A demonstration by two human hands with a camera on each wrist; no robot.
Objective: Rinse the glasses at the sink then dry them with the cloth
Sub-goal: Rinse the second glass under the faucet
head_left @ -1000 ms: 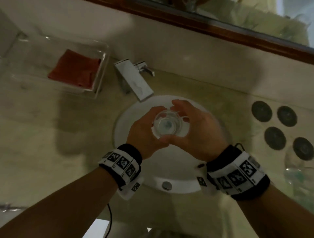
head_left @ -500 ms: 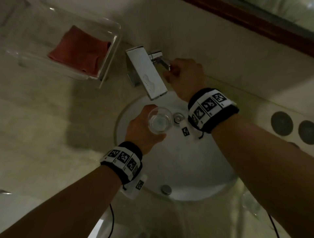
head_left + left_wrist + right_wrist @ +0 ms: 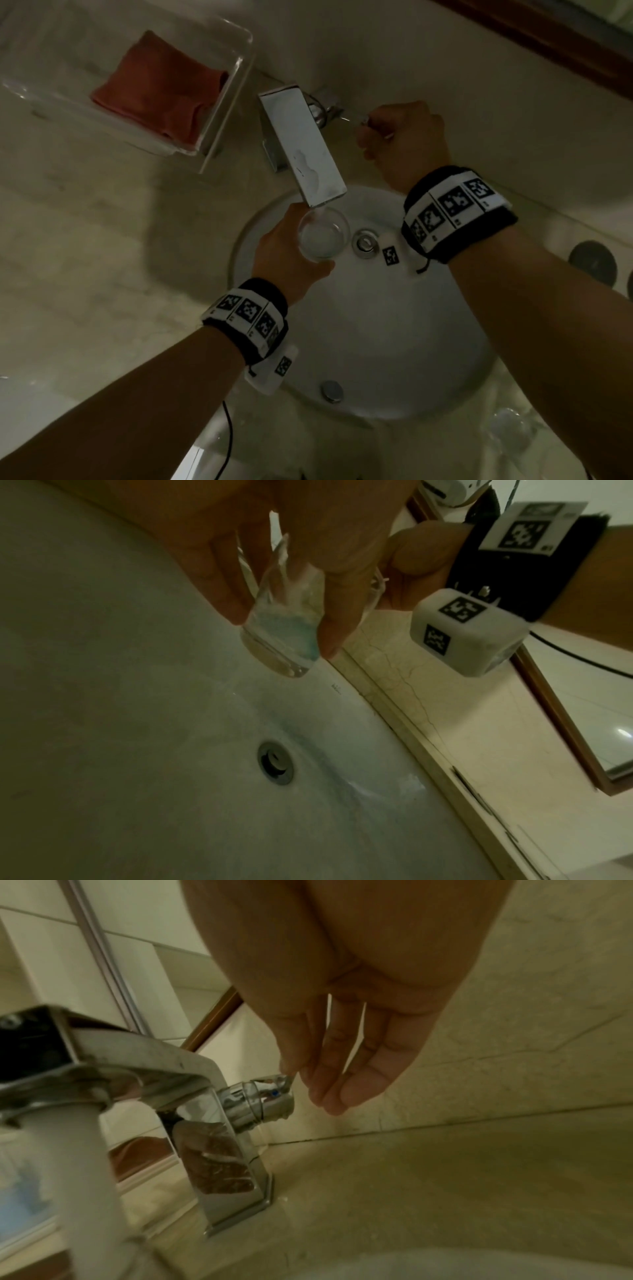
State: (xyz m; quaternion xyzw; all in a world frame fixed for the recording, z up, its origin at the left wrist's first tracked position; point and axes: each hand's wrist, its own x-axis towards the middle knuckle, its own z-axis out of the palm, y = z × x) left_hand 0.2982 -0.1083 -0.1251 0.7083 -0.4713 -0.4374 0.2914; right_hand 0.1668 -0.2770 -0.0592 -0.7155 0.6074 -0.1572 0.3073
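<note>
A clear glass (image 3: pixel 323 236) (image 3: pixel 284 620) is upright under the end of the chrome tap spout (image 3: pixel 305 150), above the white sink (image 3: pixel 394 342). My left hand (image 3: pixel 291 246) (image 3: pixel 284 631) grips it round the side, fingers and thumb wrapped on the wall. A white stream of water (image 3: pixel 78 1164) falls from the spout (image 3: pixel 137 1056). My right hand (image 3: pixel 368 132) (image 3: pixel 308 1080) is behind the spout, fingertips on the end of the tap handle (image 3: pixel 329 109) (image 3: pixel 263 1099). The red cloth (image 3: pixel 161 92) lies folded in a clear tray (image 3: pixel 236 89) at the back left.
The drain (image 3: pixel 364 241) (image 3: pixel 276 762) sits just right of the glass. A round dark coaster (image 3: pixel 592 262) lies on the counter at the right edge. Another clear glass (image 3: pixel 510 431) shows faintly at the front right. A wood-framed mirror runs along the back wall.
A second ago both hands held the glass. My right hand then went to the tap handle and has swung it outward; my left hand raised the glass under the spout.
</note>
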